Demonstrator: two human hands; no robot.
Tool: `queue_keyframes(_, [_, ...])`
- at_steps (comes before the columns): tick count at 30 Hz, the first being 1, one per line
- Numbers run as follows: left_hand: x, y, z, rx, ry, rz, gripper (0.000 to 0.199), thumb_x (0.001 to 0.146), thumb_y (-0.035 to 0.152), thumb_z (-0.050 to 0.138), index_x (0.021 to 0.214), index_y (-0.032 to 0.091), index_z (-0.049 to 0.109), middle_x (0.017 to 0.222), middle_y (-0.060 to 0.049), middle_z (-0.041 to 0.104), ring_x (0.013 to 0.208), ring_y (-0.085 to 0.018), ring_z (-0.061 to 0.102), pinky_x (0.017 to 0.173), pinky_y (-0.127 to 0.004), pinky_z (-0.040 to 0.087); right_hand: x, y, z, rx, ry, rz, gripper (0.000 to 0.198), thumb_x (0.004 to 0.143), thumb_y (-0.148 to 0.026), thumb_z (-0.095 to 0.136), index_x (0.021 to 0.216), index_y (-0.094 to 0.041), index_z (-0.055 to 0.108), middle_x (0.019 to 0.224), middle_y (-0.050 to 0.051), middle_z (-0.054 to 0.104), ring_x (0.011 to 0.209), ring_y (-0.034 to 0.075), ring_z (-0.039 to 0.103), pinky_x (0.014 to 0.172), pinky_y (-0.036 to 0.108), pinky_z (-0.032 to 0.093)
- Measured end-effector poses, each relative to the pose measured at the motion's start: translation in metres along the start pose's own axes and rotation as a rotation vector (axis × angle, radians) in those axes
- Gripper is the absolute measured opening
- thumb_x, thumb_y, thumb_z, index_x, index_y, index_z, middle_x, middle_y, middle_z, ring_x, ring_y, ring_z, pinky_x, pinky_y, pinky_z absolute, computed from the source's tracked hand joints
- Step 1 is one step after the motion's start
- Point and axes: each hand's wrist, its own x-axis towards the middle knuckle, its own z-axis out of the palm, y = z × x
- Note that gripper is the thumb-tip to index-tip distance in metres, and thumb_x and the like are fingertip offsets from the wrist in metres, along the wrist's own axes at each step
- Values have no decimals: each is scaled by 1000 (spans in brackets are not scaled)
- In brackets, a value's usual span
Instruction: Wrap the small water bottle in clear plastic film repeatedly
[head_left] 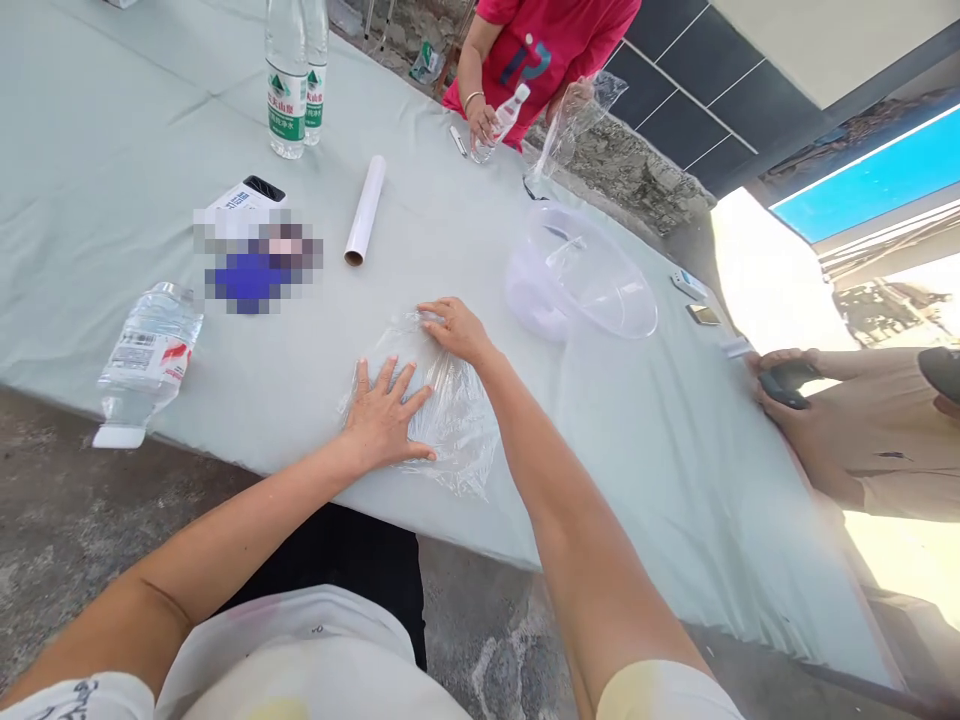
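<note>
A thin sheet of clear plastic film (457, 440), wrinkled in places, lies on the cloth-covered table near its front edge. My left hand (384, 418) rests flat on the film's left part, fingers spread wide. At the film's far edge, my right hand (453, 328) touches it with fingers bent and pointing left; whether they pinch the film is hard to make out. Beyond my hands lies a white roll (366, 212) with a brown cardboard core. A clear, pale purple plastic basin (540, 295) sits tilted to the right of my right hand.
A water bottle (152, 355) lies at the left front edge; two more bottles (287, 90) stand farther back. A phone (264, 188) lies near a blurred patch. Across the table a person in red (551, 45) holds a bottle (504, 125). Another person's hands (787, 380) are at the right.
</note>
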Motion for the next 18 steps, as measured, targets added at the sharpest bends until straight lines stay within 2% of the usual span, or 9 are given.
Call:
queue_keyframes(3, [-6,0,1,-9,8,-1,98,73,82,62,153,27,46,167,-16,26,155,-46,13,117,-76,-2,28,12,-22,-104,115,114,41,83,-18,62,123,-16,69,143,16,53,128,28,55,113,49,39])
queue_keyframes(5, [-8,1,1,-12,5,2,99,74,84,59,153,27,45,168,-15,24,155,-45,10,117,-76,-3,40,-5,-28,-93,263,146,42,85,-18,58,127,-14,66,141,18,55,126,30,55,112,53,40])
queue_keyframes(7, [-8,1,2,-19,-16,10,101,74,86,55,154,27,43,168,-15,23,156,-45,7,117,-76,-4,43,-44,-21,-26,336,40,45,91,-25,55,135,-17,60,138,16,57,120,29,59,107,51,44])
queue_keyframes(8, [-8,1,2,-25,-27,13,102,73,87,55,154,26,43,169,-15,22,156,-45,6,117,-76,-5,39,-72,-14,32,319,-75,47,92,-31,56,137,-19,58,137,14,58,114,27,61,103,47,48])
queue_keyframes(10, [-7,1,5,-45,-21,16,102,73,85,57,155,25,43,168,-16,22,155,-46,6,117,-76,-6,24,-137,6,159,144,-276,53,94,-46,56,143,-25,52,126,9,65,100,23,65,96,42,52])
queue_keyframes(13, [-10,-2,12,-79,19,1,89,81,75,57,154,25,43,168,-15,24,155,-44,10,120,-72,-3,-4,-231,41,165,-176,-302,70,97,-61,45,156,-26,35,108,6,70,90,23,68,88,42,55])
queue_keyframes(15, [-13,-6,17,-66,37,15,77,88,67,53,154,28,43,169,-13,22,156,-43,8,120,-72,-2,-15,-276,62,11,-200,-329,69,101,-56,40,162,-31,20,121,10,68,102,29,67,87,47,55])
queue_keyframes(16, [-15,-8,19,-46,42,28,74,90,65,51,154,30,42,169,-13,21,157,-43,6,120,-73,-3,-16,-290,71,-103,-113,-439,61,103,-45,39,161,-34,24,139,11,60,119,33,61,93,50,53])
queue_keyframes(18, [-18,-12,20,-6,52,58,73,91,65,48,155,31,40,170,-12,19,157,-42,2,118,-74,-4,-13,-305,83,-324,-57,-714,53,103,-25,38,155,-36,35,163,5,37,147,33,37,108,53,42])
